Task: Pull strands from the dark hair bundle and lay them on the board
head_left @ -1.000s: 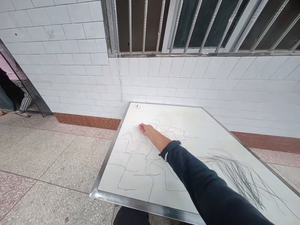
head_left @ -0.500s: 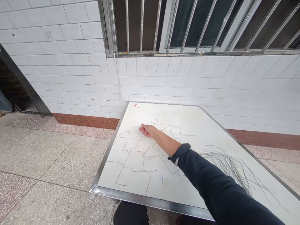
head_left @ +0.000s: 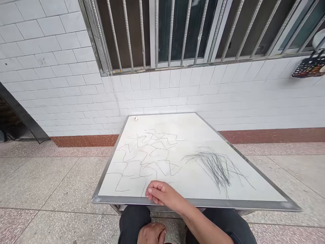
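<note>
My right hand (head_left: 161, 194) is over the near edge of a white table (head_left: 175, 123), its fingers curled in and the thumb pressed to them. Whatever it may pinch is too small or hidden to make out. Thin dark, bent strands (head_left: 141, 161) lie spread over the table's left half, one ending close to my fingertips. A dense tangle of similar dark strands (head_left: 215, 166) lies on the right half. Below the table edge my left hand (head_left: 151, 234) rests by my left knee, its fingers curled and partly cut off by the frame's bottom.
A metal rim (head_left: 228, 203) borders the table. At its far left corner sits a small white and red object (head_left: 135, 119). Behind stand a white tiled wall (head_left: 157, 93) and a barred window (head_left: 172, 34). A dotted bag (head_left: 308, 67) hangs at right.
My right hand has drawn back from the far left of the table to its near edge. My left hand has come into view, and the view has turned to the right.
</note>
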### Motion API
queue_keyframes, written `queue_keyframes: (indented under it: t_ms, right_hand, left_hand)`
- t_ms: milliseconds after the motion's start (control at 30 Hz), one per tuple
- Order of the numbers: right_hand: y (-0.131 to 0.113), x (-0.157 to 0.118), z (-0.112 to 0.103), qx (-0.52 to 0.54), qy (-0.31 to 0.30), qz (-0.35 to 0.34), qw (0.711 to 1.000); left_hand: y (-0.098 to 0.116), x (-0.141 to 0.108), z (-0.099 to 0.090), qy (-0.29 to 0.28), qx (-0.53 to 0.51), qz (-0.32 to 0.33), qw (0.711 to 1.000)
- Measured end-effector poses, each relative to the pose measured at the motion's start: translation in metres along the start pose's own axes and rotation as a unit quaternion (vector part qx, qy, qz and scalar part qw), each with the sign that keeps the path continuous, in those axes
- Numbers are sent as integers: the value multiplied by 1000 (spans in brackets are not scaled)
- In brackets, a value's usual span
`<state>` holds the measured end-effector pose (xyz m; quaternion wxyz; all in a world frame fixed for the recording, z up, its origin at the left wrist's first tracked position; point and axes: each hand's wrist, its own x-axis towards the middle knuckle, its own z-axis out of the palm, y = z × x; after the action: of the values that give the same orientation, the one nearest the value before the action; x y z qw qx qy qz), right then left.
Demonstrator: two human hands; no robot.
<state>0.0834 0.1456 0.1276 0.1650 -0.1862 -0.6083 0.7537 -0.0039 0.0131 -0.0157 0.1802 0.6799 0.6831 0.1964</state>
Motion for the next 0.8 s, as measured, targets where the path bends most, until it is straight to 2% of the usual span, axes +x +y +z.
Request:
queue_keyframes:
  t_ms: [167, 267, 333, 400, 433, 467, 533, 667, 800]
  right_hand:
    - [31, -26, -5, 53, 13, -11, 998]
    - [30, -33, -25, 44, 97, -65, 992]
    - [24, -39, -45, -6, 169, -104, 980]
    - [16, -49, -71, -120, 266, -117, 949]
    - [13, -56, -85, -200, 317, -110, 920]
    - [10, -63, -100, -294, 380, -89, 873]
    - [6, -76, -131, -336, 437, -69, 832]
    - [4, -87, -179, -399, 484, -8, 779]
    - [-2, -67, -203, -452, 472, 51, 755]
  left_hand:
    - [17, 0, -17, 14, 38, -8, 999]
    - [20, 4, -14, -6, 65, -10, 998]
    - [23, 6, -10, -32, 75, -7, 997]
    - [26, 9, -7, -63, 79, 2, 995]
    - [27, 11, -6, -77, 85, 9, 993]
    - [28, 14, -5, -93, 95, 22, 991]
    - [30, 22, -2, -126, 125, 57, 982]
    - [29, 46, 12, -180, 155, 100, 966]
    - [25, 59, 27, -202, 141, 107, 963]
